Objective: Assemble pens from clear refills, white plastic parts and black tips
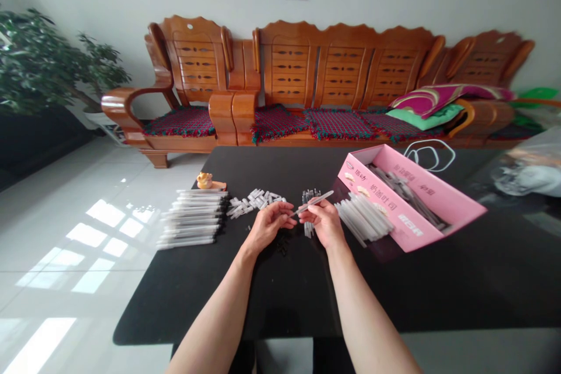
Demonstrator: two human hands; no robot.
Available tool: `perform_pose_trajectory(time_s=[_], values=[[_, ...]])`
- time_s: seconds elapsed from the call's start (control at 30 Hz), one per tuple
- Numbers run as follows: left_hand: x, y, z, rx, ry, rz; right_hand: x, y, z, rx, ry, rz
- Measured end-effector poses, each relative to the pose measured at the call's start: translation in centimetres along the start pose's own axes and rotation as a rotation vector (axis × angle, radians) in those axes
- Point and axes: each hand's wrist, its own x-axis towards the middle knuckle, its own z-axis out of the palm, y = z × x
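A translucent white pen barrel [323, 196] slants between my two hands, above the middle of the dark table. My right hand [326, 223] is closed around it with thumb and fingers. My left hand [270, 225] is pinched at the barrel's lower left end; what lies between its fingertips is too small to make out. Beneath and beside my right hand lie several slim pen refills [308, 228]. Small white pen caps [256, 200] are heaped behind my left hand. Small black pieces [283, 245] lie on the table near my left wrist.
A stack of pens with black ends [193, 219] lies at left, beside a small figurine [204, 180]. To the right, loose translucent barrels [363, 217] lie against a pink box [397, 210] holding more grey pieces. A plastic bag [530, 163] sits on the black table [289, 304] at far right.
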Motion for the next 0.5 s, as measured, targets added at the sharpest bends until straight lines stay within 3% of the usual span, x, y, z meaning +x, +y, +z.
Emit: perform_pose_trajectory(time_s=[0.1, 0.17, 0.23, 0.3, 0.4, 0.5], values=[[0.2, -0.1, -0.3, 0.020, 0.075, 0.028, -0.2, 0.0, 0.2, 0.004, -0.087, 0.075], [0.3, -0.2, -0.9, 0.124, 0.222, 0.051, -0.2, -0.1, 0.1, 0.047, -0.066, 0.064], [0.3, -0.2, -1.7, 0.327, 0.400, 0.064, -0.1, -0.3, -0.2, 0.115, -0.003, 0.009], [0.2, 0.0, -2.1, 0.598, 0.499, 0.086, 0.0, -0.4, -0.5, 0.171, 0.035, -0.035], [-0.1, 0.1, -1.7, 0.912, 0.431, 0.128, -0.1, -0.3, -0.6, 0.177, 0.006, -0.012], [-0.3, 0.1, -0.6, 1.084, 0.325, 0.102, -0.2, -0.2, -0.4, 0.165, -0.018, 0.015]])
